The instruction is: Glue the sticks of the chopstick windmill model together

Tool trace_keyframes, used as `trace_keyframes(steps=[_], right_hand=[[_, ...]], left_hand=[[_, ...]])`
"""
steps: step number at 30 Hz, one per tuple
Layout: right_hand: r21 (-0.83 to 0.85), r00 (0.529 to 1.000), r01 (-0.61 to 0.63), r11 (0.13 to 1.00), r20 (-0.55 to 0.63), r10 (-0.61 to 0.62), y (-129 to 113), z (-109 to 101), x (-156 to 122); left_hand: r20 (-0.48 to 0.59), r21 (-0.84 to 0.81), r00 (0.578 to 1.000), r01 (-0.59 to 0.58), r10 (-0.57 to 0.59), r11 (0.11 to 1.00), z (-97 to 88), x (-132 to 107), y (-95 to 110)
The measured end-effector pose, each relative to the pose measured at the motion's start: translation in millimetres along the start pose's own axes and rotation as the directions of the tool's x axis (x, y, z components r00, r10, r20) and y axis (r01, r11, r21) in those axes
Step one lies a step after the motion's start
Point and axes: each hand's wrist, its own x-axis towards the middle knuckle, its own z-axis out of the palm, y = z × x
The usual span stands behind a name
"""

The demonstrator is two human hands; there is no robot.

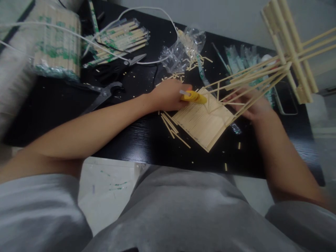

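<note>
My left hand (170,93) is closed around a yellow glue gun (194,97), with a whitish glue stick poking out of its back end. The gun's front points at a flat panel of thin wooden sticks (207,122) lying tilted on the table. From this panel a stick framework (218,91) rises to the right, ending in thick chopstick bundles (294,45). My right hand (252,103) grips the framework from beneath; thin sticks cross in front of it and partly hide its fingers.
Loose sticks (168,124) lie left of the panel. Pliers (105,92), black-handled cutters (126,64), wrapped chopsticks (120,42), a large chopstick pack (57,42) and a white cable (147,63) occupy the left. A plastic bag (181,49) and phone (286,98) lie farther right.
</note>
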Motion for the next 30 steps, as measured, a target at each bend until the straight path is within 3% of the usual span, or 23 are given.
trace_keyframes(steps=[14,30], right_hand=[[-0.034,0.999,0.005,0.999,0.045,-0.003,2,-7,3],[-0.038,1.0,0.02,0.999,-0.006,-0.021,-4,12,-7]], left_hand=[[0.019,0.025,1.0,-0.004,0.003,1.0,-5.4,-1,3],[0.002,-0.009,1.0,0.018,-0.018,1.0,-1.0,-1,0]])
